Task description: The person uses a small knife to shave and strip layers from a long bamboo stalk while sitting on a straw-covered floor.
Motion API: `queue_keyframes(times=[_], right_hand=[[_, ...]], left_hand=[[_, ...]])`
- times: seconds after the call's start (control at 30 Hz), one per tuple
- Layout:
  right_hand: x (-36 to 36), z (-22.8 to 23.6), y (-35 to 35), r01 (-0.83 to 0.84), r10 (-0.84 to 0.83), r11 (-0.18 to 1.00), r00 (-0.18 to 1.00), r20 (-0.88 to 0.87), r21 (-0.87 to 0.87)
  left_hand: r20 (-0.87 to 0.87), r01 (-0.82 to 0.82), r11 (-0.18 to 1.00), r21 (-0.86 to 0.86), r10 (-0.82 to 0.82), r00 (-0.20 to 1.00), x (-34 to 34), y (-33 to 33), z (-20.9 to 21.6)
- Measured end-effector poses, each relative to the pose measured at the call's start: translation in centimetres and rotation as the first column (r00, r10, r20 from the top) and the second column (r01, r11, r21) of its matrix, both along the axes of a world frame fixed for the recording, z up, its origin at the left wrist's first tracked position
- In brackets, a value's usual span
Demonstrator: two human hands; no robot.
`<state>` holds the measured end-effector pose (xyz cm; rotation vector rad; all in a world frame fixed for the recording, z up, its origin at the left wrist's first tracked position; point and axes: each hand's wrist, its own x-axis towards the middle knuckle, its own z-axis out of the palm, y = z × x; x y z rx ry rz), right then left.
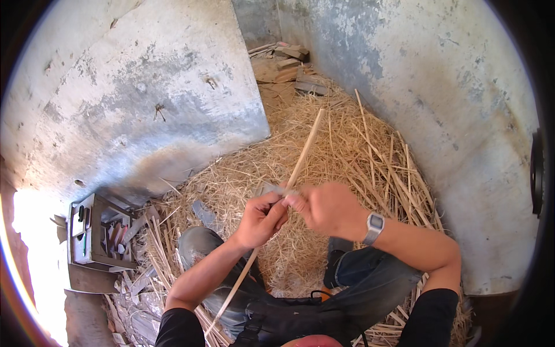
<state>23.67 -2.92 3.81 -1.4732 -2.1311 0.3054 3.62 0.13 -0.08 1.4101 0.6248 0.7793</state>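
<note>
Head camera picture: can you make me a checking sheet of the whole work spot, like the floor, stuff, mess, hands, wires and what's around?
Surface: floor thickly covered with pale shavings.
Job's things: one long pale strip, slanting between the knees; a blurred greyish thing beside it, perhaps a blade.
Clutter: loose strips on the right; wood pieces at the back.
Hands: left hand closed on the strip; right hand curled beside it, its grip unclear.
Cables: thin black cord looping at the lap.
Surroundings: patchy grey walls; small wooden stand on the left.
</note>
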Motion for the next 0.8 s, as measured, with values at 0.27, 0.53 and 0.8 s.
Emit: queue_keyframes(times=[0.27,0.53,0.8], right_hand=[[3.3,-0.4,3.9,0.157,-0.175,0.983,0.958,0.226,0.096],[1.0,-0.3,2.4,-0.023,-0.016,0.984,0.976,0.218,0.175],[11.6,1.2,7.8,0.435,-0.429,0.890,0.900,-0.075,0.135]], left_hand=[[0.007,-0.100,0.994,-0.036,0.100,0.995,-0.8,-0.8,0.6],[-0.033,-0.098,0.994,0.047,0.100,0.994,-2.5,-1.4,-0.9],[0.044,0.046,0.997,0.067,-0.049,0.998,-3.4,-2.8,0.9]])
